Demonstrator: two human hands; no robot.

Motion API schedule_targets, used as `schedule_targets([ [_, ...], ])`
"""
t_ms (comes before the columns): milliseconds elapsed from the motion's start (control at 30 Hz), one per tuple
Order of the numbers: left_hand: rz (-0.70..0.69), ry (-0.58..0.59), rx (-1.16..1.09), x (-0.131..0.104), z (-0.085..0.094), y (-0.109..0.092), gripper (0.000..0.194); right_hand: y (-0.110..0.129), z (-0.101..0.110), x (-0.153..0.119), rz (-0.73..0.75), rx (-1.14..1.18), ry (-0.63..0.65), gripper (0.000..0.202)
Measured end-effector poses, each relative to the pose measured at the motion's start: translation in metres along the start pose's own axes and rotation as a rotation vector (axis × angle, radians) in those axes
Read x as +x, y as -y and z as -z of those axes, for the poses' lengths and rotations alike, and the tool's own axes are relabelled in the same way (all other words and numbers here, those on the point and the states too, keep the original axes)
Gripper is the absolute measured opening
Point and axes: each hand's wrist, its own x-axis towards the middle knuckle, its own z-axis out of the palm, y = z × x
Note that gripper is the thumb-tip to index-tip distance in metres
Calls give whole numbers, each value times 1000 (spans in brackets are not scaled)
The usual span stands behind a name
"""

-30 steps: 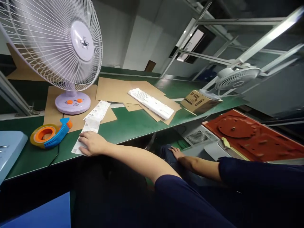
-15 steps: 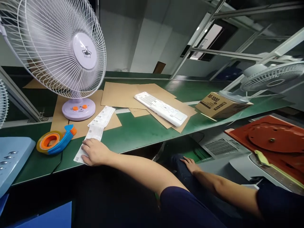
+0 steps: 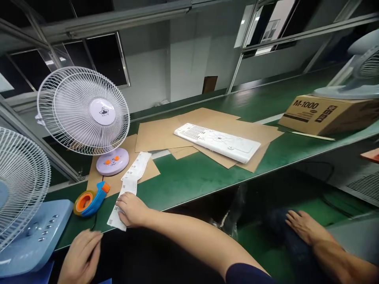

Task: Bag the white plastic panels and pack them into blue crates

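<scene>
My right hand (image 3: 133,211) reaches across from the right onto a strip of printed white labels (image 3: 136,167) at the table's front edge. Its curled fingers hold the near end, and the far end lies on cardboard. My left hand (image 3: 79,256) is at the lower left, just off the table edge. Its fingers are extended with the thumb apart, near a thin black cord, and nothing shows in it. A blue tape dispenser (image 3: 96,205) with orange parts lies left of the labels. Behind it stands a lilac fan (image 3: 112,161), and at left a light-blue fan (image 3: 50,232).
Cardboard sheets (image 3: 156,136) carry a white moulded panel (image 3: 219,142) on the green table (image 3: 177,185). An M-1000 carton (image 3: 308,114) stands at the right with a fan on top. Below, another person's hand (image 3: 308,228) rests near a dark trouser leg.
The view has swung left and up, so things sit further right and lower. My left hand has come in at the lower left. My right hand stays on the labels.
</scene>
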Motion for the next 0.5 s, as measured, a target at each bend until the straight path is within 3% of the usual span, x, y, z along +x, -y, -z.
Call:
schedule_targets([
  [133, -54, 144, 62, 60, -58, 12, 39, -32, 22, -8, -205, -46, -187, 31],
  [233, -45, 221, 64, 74, -86, 20, 41, -75, 55, -18, -279, -105, -218, 25],
  [367, 1, 285, 40, 66, -99, 26, 42, -133, 95, -24, -216, -139, -161, 27],
  [500, 50, 285, 39, 59, -100, 19, 44, -167, 104, -18, -141, -164, -121, 36],
])
